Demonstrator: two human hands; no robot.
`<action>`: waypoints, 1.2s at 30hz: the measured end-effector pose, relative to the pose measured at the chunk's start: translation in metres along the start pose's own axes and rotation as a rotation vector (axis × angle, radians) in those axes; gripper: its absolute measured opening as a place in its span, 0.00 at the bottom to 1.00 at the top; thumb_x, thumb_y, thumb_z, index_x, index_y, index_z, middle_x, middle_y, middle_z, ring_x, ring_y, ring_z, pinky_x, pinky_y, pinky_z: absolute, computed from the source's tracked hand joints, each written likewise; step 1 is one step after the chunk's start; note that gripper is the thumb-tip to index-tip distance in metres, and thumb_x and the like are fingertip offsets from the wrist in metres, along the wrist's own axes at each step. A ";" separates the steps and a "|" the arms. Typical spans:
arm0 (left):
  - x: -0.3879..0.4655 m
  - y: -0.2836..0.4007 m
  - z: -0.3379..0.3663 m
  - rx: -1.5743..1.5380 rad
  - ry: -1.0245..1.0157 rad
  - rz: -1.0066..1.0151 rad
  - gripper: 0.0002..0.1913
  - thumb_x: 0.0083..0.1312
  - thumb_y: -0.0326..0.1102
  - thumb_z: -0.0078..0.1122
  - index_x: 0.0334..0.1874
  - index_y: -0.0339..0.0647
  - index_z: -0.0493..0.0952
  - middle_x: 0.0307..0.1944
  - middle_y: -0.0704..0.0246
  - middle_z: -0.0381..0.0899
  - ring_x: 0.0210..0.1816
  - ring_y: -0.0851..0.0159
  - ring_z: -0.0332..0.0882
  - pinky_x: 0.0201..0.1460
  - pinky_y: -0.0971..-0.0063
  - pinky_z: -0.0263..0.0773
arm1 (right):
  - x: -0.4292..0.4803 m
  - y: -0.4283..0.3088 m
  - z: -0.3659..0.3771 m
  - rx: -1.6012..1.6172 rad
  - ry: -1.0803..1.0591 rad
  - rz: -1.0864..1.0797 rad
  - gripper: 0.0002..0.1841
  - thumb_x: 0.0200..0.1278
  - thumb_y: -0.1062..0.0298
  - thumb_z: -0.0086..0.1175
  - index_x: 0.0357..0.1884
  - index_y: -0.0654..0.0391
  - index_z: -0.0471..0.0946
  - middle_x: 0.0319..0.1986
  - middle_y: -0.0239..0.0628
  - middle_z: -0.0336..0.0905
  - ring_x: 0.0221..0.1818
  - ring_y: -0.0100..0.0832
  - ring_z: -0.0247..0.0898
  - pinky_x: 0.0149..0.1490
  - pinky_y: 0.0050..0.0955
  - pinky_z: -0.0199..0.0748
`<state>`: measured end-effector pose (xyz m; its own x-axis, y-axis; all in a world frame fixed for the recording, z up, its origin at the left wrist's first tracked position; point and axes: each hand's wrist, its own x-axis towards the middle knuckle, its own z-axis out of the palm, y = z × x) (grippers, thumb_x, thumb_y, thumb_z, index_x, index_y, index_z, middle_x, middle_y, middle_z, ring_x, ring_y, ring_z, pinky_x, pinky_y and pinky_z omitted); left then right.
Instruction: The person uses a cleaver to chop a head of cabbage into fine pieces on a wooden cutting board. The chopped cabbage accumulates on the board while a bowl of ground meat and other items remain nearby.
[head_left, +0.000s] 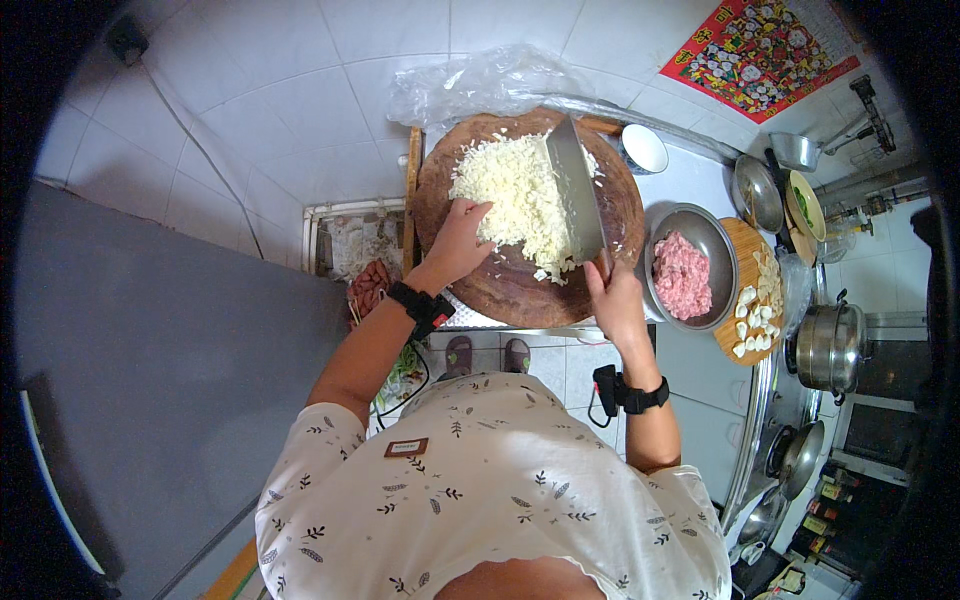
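A heap of finely chopped pale vegetable, which looks like cabbage, covers much of a round wooden chopping block. My right hand grips the wooden handle of a broad-bladed cleaver; the blade stands tilted along the right side of the heap. At the heap's lower left edge, my left hand has its fingers spread, the tips touching the chopped pieces. Small bits lie scattered on the block, some to the right of the blade.
Right of the block is a metal bowl of minced pink meat, beside a wooden board with garlic cloves and sliced pieces. A white bowl stands behind. Clear plastic film lies along the tiled wall. Further right are pans and a steel pot.
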<state>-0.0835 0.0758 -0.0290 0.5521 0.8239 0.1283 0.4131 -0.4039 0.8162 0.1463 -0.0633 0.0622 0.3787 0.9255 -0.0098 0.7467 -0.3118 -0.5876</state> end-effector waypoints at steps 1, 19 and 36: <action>0.000 0.000 0.000 0.026 0.008 0.025 0.32 0.56 0.24 0.68 0.65 0.35 0.67 0.54 0.59 0.62 0.45 0.61 0.71 0.46 0.74 0.76 | 0.001 0.000 0.004 -0.022 0.003 -0.032 0.19 0.65 0.59 0.57 0.38 0.72 0.77 0.31 0.65 0.78 0.39 0.63 0.76 0.44 0.50 0.74; -0.008 0.007 -0.007 -0.053 0.072 -0.007 0.16 0.61 0.24 0.62 0.51 0.36 0.76 0.39 0.61 0.77 0.38 0.62 0.79 0.43 0.71 0.76 | 0.018 -0.021 0.010 -0.028 -0.102 -0.096 0.21 0.66 0.57 0.56 0.36 0.72 0.77 0.30 0.66 0.78 0.38 0.61 0.78 0.42 0.50 0.75; -0.018 0.010 -0.024 -0.003 0.096 -0.031 0.08 0.62 0.27 0.61 0.43 0.37 0.79 0.39 0.62 0.73 0.36 0.59 0.78 0.42 0.70 0.75 | 0.012 -0.015 0.015 -0.059 -0.136 -0.065 0.21 0.65 0.56 0.57 0.34 0.71 0.75 0.30 0.65 0.78 0.38 0.63 0.76 0.43 0.50 0.73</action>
<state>-0.1067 0.0666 -0.0090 0.4670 0.8704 0.1558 0.4265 -0.3761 0.8226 0.1312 -0.0447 0.0584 0.2536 0.9635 -0.0852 0.7995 -0.2584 -0.5422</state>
